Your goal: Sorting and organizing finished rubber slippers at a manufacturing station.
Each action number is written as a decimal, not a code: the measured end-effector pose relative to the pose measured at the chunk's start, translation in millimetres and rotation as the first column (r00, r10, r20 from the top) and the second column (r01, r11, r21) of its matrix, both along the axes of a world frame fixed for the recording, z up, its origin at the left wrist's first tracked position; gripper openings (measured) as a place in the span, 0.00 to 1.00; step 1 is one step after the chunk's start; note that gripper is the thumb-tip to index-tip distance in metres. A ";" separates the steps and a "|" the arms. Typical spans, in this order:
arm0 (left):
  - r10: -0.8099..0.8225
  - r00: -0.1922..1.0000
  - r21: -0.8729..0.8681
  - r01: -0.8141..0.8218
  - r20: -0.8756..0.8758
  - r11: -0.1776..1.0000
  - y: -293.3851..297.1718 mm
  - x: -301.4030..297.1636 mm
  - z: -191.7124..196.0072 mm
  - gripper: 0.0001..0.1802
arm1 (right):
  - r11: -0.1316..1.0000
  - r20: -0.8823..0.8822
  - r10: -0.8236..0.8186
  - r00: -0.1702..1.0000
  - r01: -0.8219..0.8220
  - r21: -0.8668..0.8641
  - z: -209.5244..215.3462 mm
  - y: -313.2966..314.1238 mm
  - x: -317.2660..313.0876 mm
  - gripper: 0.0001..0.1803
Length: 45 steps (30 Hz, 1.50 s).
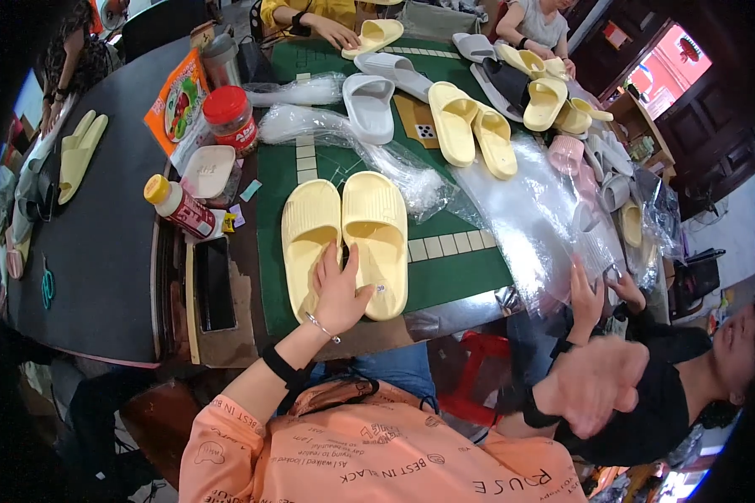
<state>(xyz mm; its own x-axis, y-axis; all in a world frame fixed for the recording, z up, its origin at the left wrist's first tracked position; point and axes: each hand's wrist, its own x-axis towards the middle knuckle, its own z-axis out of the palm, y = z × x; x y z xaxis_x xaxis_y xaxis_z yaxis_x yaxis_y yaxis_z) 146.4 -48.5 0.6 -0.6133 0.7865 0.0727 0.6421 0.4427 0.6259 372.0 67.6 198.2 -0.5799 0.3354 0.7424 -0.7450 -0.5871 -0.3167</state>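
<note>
Table point(428, 324) has a green mat point(470, 281) on it, likely for grip and to spare the surface. Yellow slides point(376, 201) sit on it near the wearer, side by side, straps away, heels toward the body, which probably lets one hand reach both. Left hand point(341, 295) is at their inner edges, fingers partly spread; can't tell if it grips. Right hand point(597, 384) is well apart, off to the right, blurred; can't tell if wide, narrow or holding anything. Phone point(216, 281) and bottle point(180, 207) sit left, presumably to spare mat space; clear film point(512, 222) lies right
</note>
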 end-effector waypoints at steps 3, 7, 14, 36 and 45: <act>0.034 0.996 0.158 -0.046 0.083 0.986 -14.6 -5.6 -4.8 0.26 | 0.889 0.449 -0.408 0.795 0.233 0.395 -14.7 4.6 -29.1 0.04; 0.096 0.974 0.362 -0.166 0.203 0.917 -26.5 -6.9 16.7 0.14 | 0.762 0.635 -0.576 0.515 0.055 0.645 -33.5 16.0 -51.2 0.04; -0.279 0.760 0.394 0.034 0.587 0.919 -20.8 31.1 82.0 0.09 | 0.399 0.417 -0.874 0.250 -0.123 0.909 -63.2 9.6 -82.9 0.07; 0.071 0.921 0.368 -0.222 0.383 0.903 -14.2 -58.7 52.5 0.09 | 0.935 0.973 0.151 0.173 -0.346 -0.084 -134.1 -34.9 -104.6 0.13; 0.110 0.993 0.067 -0.112 0.036 0.991 13.2 -189.8 -17.6 0.13 | 0.951 0.973 0.232 0.010 -0.213 -0.225 -148.4 -48.0 -153.6 0.07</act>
